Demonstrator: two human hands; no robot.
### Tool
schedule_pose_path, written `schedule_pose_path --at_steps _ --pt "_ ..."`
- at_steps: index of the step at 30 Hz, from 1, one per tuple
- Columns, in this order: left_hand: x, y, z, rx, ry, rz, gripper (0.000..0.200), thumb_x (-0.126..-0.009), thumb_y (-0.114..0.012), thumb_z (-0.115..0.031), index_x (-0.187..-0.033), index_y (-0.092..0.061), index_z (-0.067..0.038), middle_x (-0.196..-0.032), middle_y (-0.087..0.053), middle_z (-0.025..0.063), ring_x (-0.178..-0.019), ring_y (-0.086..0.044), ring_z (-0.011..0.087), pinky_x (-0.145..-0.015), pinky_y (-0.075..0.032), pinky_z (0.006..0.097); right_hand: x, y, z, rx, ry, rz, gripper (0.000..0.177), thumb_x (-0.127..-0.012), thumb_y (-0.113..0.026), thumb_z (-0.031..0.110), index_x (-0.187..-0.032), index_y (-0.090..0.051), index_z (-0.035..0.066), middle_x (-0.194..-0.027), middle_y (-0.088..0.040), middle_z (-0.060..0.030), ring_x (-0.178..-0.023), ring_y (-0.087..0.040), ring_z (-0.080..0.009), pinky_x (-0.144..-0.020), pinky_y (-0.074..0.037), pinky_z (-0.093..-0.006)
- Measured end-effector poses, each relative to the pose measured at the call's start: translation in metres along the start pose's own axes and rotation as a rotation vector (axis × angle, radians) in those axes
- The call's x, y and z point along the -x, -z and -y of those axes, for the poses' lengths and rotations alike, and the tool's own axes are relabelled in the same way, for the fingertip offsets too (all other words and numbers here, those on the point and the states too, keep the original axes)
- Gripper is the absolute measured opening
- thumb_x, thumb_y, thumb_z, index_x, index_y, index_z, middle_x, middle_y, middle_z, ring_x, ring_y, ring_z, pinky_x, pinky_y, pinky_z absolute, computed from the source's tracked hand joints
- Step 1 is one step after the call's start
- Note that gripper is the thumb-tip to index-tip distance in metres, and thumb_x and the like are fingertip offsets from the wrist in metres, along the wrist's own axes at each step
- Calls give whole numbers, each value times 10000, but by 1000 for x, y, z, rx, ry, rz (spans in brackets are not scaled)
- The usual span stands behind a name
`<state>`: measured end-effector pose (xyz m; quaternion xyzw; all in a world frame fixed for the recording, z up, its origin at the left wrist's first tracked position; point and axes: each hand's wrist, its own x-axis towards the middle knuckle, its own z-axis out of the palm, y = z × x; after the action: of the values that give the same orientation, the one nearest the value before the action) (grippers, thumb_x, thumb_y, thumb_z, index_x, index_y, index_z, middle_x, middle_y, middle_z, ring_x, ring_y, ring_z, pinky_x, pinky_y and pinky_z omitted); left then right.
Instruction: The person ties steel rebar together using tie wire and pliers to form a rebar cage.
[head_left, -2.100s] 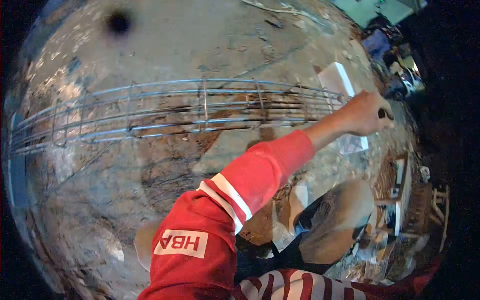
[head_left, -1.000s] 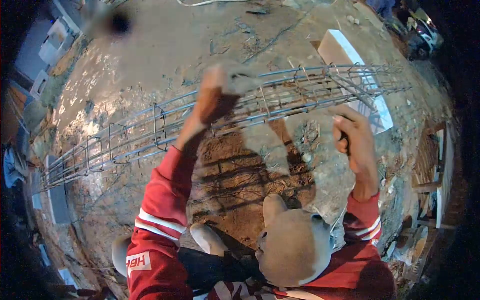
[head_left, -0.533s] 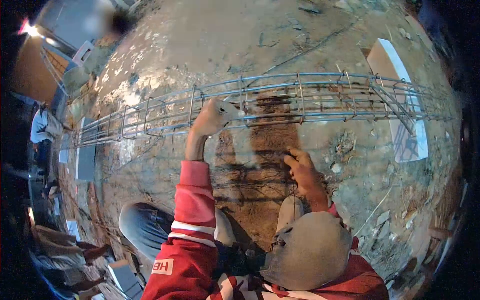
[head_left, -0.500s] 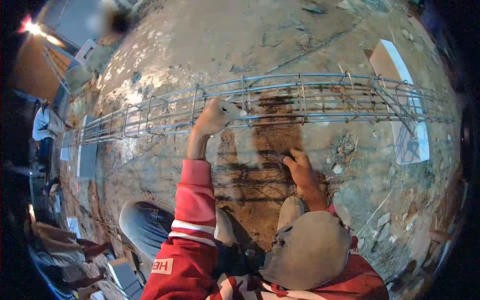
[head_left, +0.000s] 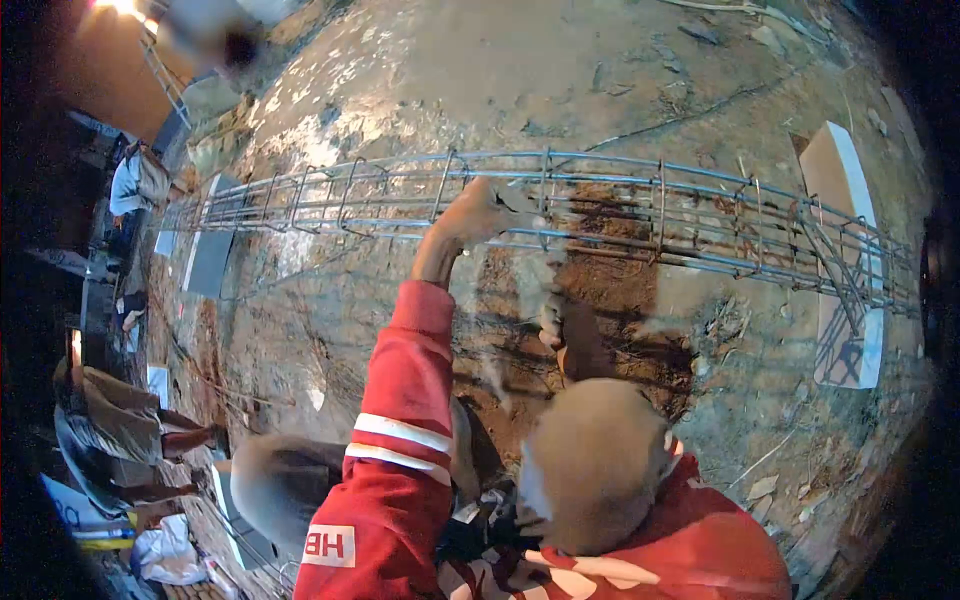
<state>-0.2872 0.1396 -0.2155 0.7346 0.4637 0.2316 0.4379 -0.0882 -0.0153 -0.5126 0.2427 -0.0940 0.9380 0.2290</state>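
Note:
A long rebar cage [head_left: 700, 182], made of thin steel bars tied with square stirrups, runs across the view above the ground. My left hand [head_left: 485, 212], in a red sleeve, is closed on the cage's bars beside a stirrup; its fingertips are partly hidden. Below the cage, nearer my body, is my right hand [head_left: 553, 325], smeared by motion. Its fingers look curled, and what they hold, if anything, cannot be made out. My raised knee [head_left: 600, 465] hides much of the right forearm.
White-faced blocks [head_left: 850, 260] [head_left: 208, 262] stand under both ends of the cage. Reddish loose soil [head_left: 610, 275] lies beneath its middle. Other people [head_left: 140, 185] [head_left: 125, 410] are at the left. A bright lamp [head_left: 125, 8] shines at the upper left.
The view has shifted, so the cage and blocks appear farther right. My left hand stays at the same stirrup. My right hand has moved left, closer to the left hand.

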Motion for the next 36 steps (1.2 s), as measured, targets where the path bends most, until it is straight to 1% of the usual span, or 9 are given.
schedule_pose_path --at_steps 4,6,9,20,22,25,28,30,36 --pt "3 -5 1 39 13 -50 202 -755 -801 -164 -909 -743 -46 -882 -708 37 -796 -619 124 -761 -497 292 -36 -39 -8 34 97 -239 234 -964 -565 179 -1135 -531 22 -713 -518 24 -493 -440 -101 -449 -367 -233" --pt "5 -7 -2 11 26 -78 221 -745 -809 -180 -909 -743 -48 -882 -708 40 -802 -621 128 -762 -498 295 136 -104 -76 66 138 -361 234 -963 -568 182 -1133 -532 24 -715 -519 21 -499 -443 -102 -453 -372 -237" --pt "8 -7 -7 -46 19 -111 263 -727 -826 -217 -911 -742 -50 -882 -708 42 -816 -625 137 -763 -500 301 -91 -87 17 118 210 -521 234 -962 -571 187 -1131 -534 28 -718 -521 18 -508 -448 -104 -458 -380 -242" --pt "-10 3 22 -249 -56 85 259 -793 -753 -167 -999 -731 -12 -837 -718 62 -711 -623 117 -666 -510 293 -149 -154 45 423 465 -1139 355 -945 -587 271 -1199 -540 29 -847 -588 -27 -649 -534 -131 -582 -448 -276" --pt "-10 1 26 59 -137 216 266 -819 -699 -145 -1047 -719 -10 -831 -722 82 -682 -617 125 -655 -504 296 -154 -158 49 511 437 -1299 415 -938 -592 309 -1236 -541 25 -910 -619 -46 -711 -571 -143 -638 -474 -289" --pt "-7 -6 24 -140 -94 -29 208 -740 -711 -281 -797 -741 -83 -770 -692 187 -764 -682 328 -711 -530 394 -160 -163 53 616 430 -1490 475 -931 -597 346 -1273 -542 22 -972 -649 -64 -773 -608 -155 -695 -501 -302" --pt "-36 -38 80 -154 -181 -470 247 -716 -723 -287 -846 -723 -78 -809 -682 209 -784 -671 372 -709 -526 427 -144 -149 57 543 494 -1087 283 -955 -547 315 -1068 -591 59 -645 -482 38 -504 -430 -106 -464 -354 -268" --pt "19 -11 -14 -145 -11 -237 329 -667 -760 -291 -889 -678 -63 -859 -679 210 -811 -665 399 -716 -522 458 -140 -149 51 653 563 -1120 253 -962 -509 295 -1019 -586 62 -612 -441 53 -480 -403 -91 -465 -371 -266" --pt "28 -27 -27 -11 44 -472 201 -618 -758 -159 -729 -658 -24 -817 -677 225 -821 -658 420 -742 -508 497 -224 -202 23 631 744 -1727 142 -947 -459 171 -849 -548 118 -666 -493 6 -571 -478 -122 -500 -392 -246"
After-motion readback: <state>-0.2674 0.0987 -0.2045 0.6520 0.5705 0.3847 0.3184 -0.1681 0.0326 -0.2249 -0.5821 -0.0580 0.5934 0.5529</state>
